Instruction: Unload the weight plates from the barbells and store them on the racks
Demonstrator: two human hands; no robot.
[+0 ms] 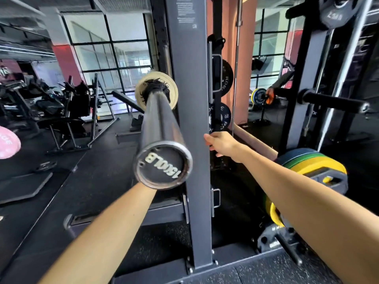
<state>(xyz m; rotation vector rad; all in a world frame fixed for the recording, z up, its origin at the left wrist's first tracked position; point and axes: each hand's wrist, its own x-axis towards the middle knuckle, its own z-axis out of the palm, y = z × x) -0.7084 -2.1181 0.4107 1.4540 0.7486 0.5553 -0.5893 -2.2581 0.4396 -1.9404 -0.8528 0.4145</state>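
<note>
Head view: cream plate (156, 90) sits far up the barbell sleeve (162, 128). Left hand hidden behind sleeve, grip unknown; right hand (220, 143) rests against rack upright (192, 111). Risk: one-handed pull tilts the plate; it jams or drops.

Barbell end cap (163, 165): we read "15KG LB" in white, upside down, the middle letters blurred;
Upper black plate (225, 78) on the rack: we make out "ROG" along its rim, the rest hidden;
Lower black plate (224, 117): we read "20" and the letters "RO";
Pink plate (8, 143) at the left edge: only "UE" shows;
Grey upright (185, 11): a block of small white print, too fine for us to read.
</note>
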